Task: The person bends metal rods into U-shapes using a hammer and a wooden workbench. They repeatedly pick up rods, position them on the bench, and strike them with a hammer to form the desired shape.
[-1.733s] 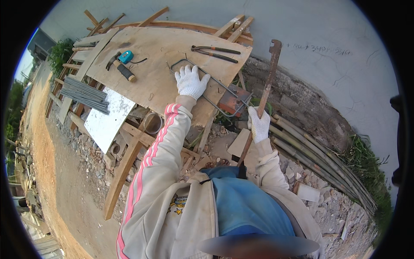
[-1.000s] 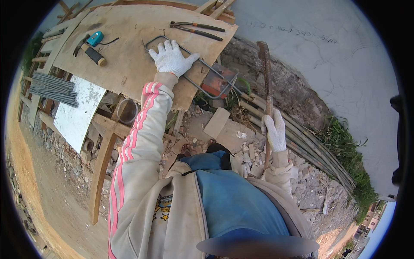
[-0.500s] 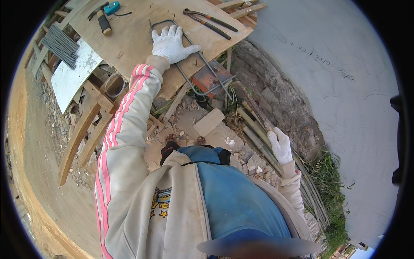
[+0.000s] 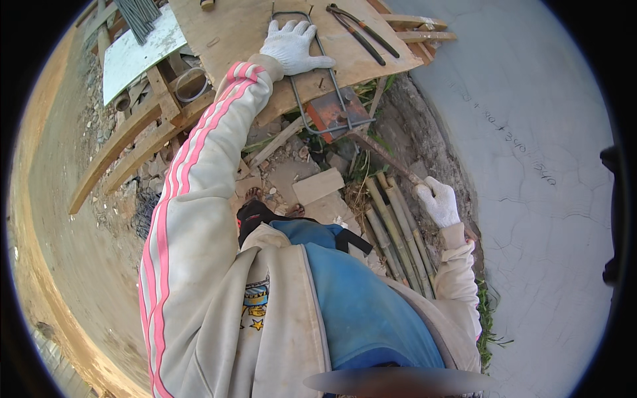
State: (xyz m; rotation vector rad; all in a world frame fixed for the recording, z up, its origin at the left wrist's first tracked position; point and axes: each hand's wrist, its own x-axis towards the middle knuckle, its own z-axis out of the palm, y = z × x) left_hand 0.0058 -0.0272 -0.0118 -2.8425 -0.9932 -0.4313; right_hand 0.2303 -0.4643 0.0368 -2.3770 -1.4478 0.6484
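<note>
Currently, a bent metal frame lies partly on the wooden surface, its near end jutting past the edge over a reddish metal block. The person's left hand, in a white glove, rests palm down across the frame's far part, fingers spread and thumb pointing out over one side rod. The right hand, gloved too and below and to the right of the frame, is wrapped around a rusty bar; the bar's other end reaches the frame's near end, though whether it hooks on cannot be told. Pincers with orange and black handles lie to the frame's right. Well to its left are a white panel and grey rods; bamboo poles lie below it.
</note>
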